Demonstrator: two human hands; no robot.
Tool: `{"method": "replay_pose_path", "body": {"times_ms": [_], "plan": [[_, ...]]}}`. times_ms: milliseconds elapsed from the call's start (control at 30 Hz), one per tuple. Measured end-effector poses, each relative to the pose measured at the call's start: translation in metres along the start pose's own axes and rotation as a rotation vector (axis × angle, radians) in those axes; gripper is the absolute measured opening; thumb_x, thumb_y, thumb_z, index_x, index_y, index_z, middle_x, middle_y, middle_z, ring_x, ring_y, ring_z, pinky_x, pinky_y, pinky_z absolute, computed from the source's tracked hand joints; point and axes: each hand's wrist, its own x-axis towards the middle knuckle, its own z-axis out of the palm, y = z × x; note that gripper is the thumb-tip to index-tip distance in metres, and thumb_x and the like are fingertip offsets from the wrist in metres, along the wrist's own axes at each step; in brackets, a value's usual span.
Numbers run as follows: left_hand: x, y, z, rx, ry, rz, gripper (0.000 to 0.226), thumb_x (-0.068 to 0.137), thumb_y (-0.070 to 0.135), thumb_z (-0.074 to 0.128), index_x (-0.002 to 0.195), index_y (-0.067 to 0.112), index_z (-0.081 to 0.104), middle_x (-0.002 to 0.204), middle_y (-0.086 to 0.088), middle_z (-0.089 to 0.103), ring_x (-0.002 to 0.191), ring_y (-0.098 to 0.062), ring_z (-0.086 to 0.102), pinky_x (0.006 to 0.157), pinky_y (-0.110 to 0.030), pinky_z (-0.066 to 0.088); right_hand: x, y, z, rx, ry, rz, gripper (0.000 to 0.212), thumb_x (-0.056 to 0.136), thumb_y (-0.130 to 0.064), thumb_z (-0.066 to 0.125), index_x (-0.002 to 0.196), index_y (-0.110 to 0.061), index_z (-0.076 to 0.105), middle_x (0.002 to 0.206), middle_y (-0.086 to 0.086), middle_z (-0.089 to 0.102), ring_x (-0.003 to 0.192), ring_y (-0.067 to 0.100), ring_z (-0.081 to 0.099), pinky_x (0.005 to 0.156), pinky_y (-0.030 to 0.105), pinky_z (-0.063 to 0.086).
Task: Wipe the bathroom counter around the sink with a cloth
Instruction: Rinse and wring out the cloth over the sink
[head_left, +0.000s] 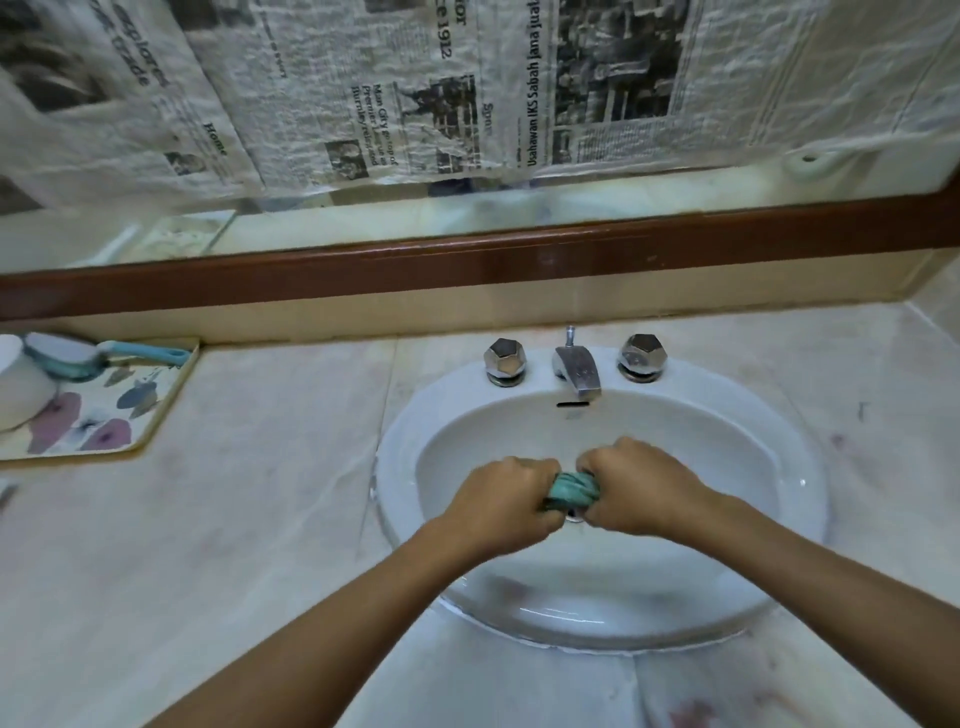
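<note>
A teal cloth (571, 491) is twisted into a tight roll over the middle of the white oval sink (789, 467). My left hand (501, 501) grips the roll's left end and my right hand (647, 486) grips its right end, fists close together above the drain. Only a short stretch of cloth shows between the two hands. The pale marble counter (260, 509) surrounds the sink and carries faint dark and reddish smudges near the right and front.
A chrome spout (576, 370) and two faceted chrome knobs (505, 359) (642, 356) stand at the sink's back. A floral tray (111, 410) at the left holds a white cup and a teal-handled brush (104, 356). A mirror pasted over with newspaper (415, 93) rises behind.
</note>
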Motion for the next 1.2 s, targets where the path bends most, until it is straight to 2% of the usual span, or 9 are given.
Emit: {"method": "replay_pose_path", "body": {"times_ms": [167,367,567,667,733,867,933,1100,1200], "plan": [[-0.069,-0.05,0.042,-0.067,-0.072,-0.31,0.065,0.081,0.046,0.061,0.138,0.043,0.031,0.156,0.001,0.008,0.144,-0.027,0.007,0.112,-0.046,0.016,-0.019,-0.048,0.05,0.465,-0.26,0.158,0.044,0.067,-0.059,0.073,0.08,-0.02,0.056,0.074,-0.003,0.059,0.066,0.014,0.055,0.059,0.03,0.039],[-0.141,-0.084,0.055,-0.637,0.359,-0.387,0.038,0.074,0.037,0.064,0.109,0.046,0.053,0.127,0.017,0.048,0.115,0.006,0.046,0.097,-0.022,0.039,-0.027,-0.123,0.086,0.752,0.028,0.408,0.02,0.083,-0.029,0.066,0.079,-0.021,0.049,0.087,0.003,0.059,0.076,0.017,0.054,0.057,0.021,0.035],[-0.141,-0.076,0.045,-1.375,0.203,-0.519,0.03,0.09,0.024,0.064,0.119,0.03,0.058,0.116,0.002,0.068,0.102,-0.008,0.066,0.092,-0.029,0.053,-0.025,-0.161,0.091,1.153,0.203,0.56,0.021,0.079,-0.003,0.062,0.089,-0.017,0.051,0.088,0.009,0.061,0.068,0.022,0.056,0.057,0.029,0.043],[-0.127,-0.071,0.035,-1.741,0.137,-0.381,0.035,0.094,0.014,0.055,0.129,0.016,0.054,0.1,-0.003,0.072,0.08,-0.02,0.068,0.065,-0.031,0.056,-0.028,-0.166,0.074,1.595,0.084,0.556,0.025,0.077,0.015,0.049,0.097,-0.002,0.047,0.078,0.019,0.061,0.062,0.027,0.056,0.054,0.032,0.044],[-0.118,-0.071,0.028,-1.878,0.069,-0.26,0.047,0.089,0.032,0.063,0.129,0.009,0.055,0.088,-0.009,0.069,0.062,-0.022,0.059,0.054,-0.033,0.05,-0.033,-0.164,0.065,1.793,-0.032,0.489,0.03,0.073,0.015,0.038,0.099,0.001,0.047,0.067,0.021,0.053,0.05,0.025,0.047,0.047,0.03,0.039],[-0.101,-0.083,0.02,-2.068,-0.121,-0.041,0.09,0.068,0.032,0.083,0.145,0.016,0.04,0.134,-0.02,0.057,0.121,-0.033,0.057,0.098,-0.041,0.048,-0.041,-0.16,0.054,2.139,-0.558,0.377,0.017,0.059,-0.003,0.046,0.076,-0.002,0.051,0.056,0.01,0.038,0.041,0.016,0.029,0.039,0.021,0.028],[-0.095,-0.081,0.015,-2.225,-0.239,0.202,0.088,0.073,0.022,0.079,0.148,0.024,0.034,0.13,-0.02,0.058,0.12,-0.034,0.057,0.102,-0.046,0.043,-0.043,-0.16,0.055,2.266,-0.774,0.196,0.015,0.061,-0.007,0.051,0.075,-0.002,0.054,0.055,0.006,0.039,0.041,0.014,0.027,0.039,0.02,0.029],[-0.075,-0.062,-0.015,-2.34,-0.271,0.343,0.012,0.091,0.017,0.064,0.096,0.007,0.066,0.061,-0.004,0.06,0.058,-0.016,0.061,0.078,-0.033,0.055,-0.04,-0.154,0.042,2.299,-0.934,-0.021,0.028,0.073,-0.025,0.046,0.092,-0.004,0.051,0.055,0.0,0.03,0.04,0.011,0.026,0.043,0.018,0.02],[-0.06,-0.047,-0.04,-2.1,-0.216,-0.069,0.044,0.084,0.035,0.068,0.051,0.016,0.048,0.033,0.002,0.035,0.027,-0.011,0.035,0.045,-0.022,0.036,-0.039,-0.141,0.024,2.048,-0.82,0.151,0.021,0.072,-0.017,0.059,0.066,-0.013,0.039,0.048,-0.001,0.024,0.034,0.01,0.024,0.039,0.015,0.018]]}}
